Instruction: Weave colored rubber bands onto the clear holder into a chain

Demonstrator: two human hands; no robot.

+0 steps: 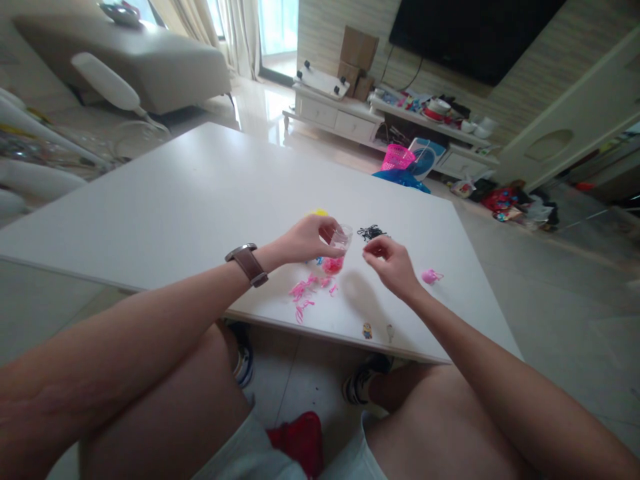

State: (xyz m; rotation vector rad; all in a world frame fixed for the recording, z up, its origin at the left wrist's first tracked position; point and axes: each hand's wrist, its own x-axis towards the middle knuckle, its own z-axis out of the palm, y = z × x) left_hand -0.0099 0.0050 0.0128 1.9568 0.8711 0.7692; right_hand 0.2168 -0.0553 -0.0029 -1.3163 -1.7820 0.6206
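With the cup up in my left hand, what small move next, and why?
I'd probably ease the clear cup toward the right hand: the left hand holds it above the table, and the right fingertips sit bunched across a gap, near the black pieces. Whether they hold one, I can't tell.

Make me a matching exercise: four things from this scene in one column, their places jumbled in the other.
Things:
1. Clear cup
2. Watch
3. TV
4. Black pile

Places:
a. On the wall
b. On the table
c. In the left hand
d. On the left wrist

Right pairs: 1-c, 2-d, 3-a, 4-b
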